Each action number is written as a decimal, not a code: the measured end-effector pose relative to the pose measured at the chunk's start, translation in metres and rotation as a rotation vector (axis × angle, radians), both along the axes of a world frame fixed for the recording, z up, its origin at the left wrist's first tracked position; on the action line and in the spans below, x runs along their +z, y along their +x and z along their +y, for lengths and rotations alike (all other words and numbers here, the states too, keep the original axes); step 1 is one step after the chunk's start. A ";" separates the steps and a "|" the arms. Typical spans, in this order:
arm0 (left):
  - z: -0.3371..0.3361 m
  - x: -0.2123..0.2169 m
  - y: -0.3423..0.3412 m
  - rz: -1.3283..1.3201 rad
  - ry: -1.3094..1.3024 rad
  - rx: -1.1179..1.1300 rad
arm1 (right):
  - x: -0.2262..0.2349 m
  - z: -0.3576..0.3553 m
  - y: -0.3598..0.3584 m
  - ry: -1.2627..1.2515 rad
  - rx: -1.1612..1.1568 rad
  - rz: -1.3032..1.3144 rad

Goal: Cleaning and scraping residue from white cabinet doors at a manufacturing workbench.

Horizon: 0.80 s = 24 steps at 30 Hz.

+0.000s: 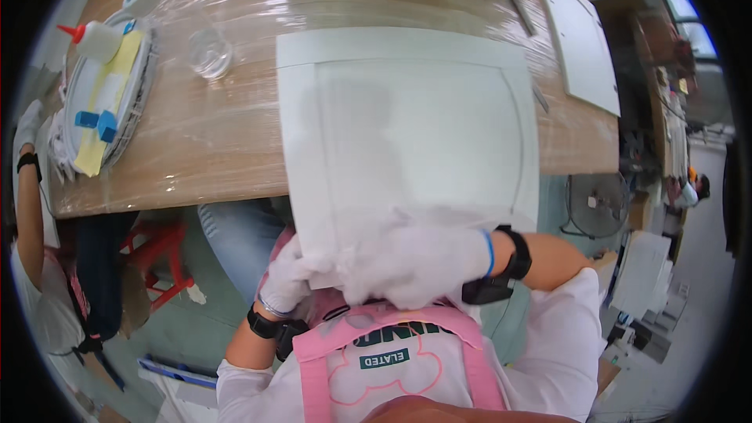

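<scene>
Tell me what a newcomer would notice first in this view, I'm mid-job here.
The big white cabinet door panel fills the centre, resting on the wrapped wooden table and overhanging its near edge. Both gloved hands meet at its near edge: the left hand grips the near left corner and the right hand lies over the edge beside it. At far left, a tray carries a glue bottle with a red tip, with a clear glass beside it.

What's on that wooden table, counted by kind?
White cabinet door panels: 2, the large one held by both gloved hands, a smaller one at the far right.
Glue bottles: 1
Clear glasses: 1
Round trays: 1
Total: 5
</scene>
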<state>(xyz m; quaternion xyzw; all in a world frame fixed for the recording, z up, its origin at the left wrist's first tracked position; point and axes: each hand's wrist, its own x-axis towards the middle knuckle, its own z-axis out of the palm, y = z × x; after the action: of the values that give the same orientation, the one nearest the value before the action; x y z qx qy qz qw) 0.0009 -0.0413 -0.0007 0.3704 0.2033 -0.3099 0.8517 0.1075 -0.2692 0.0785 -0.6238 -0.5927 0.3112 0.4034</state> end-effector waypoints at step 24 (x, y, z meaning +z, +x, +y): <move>-0.010 -0.008 -0.017 -0.003 0.319 0.173 | 0.034 -0.155 -0.083 -0.359 -1.088 -0.806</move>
<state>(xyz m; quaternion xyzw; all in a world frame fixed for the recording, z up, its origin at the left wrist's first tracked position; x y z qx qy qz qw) -0.0163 -0.0517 -0.0082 0.4821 0.2799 -0.1987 0.8061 0.0249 -0.4244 0.1126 -0.9558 -0.2390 -0.0975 0.1412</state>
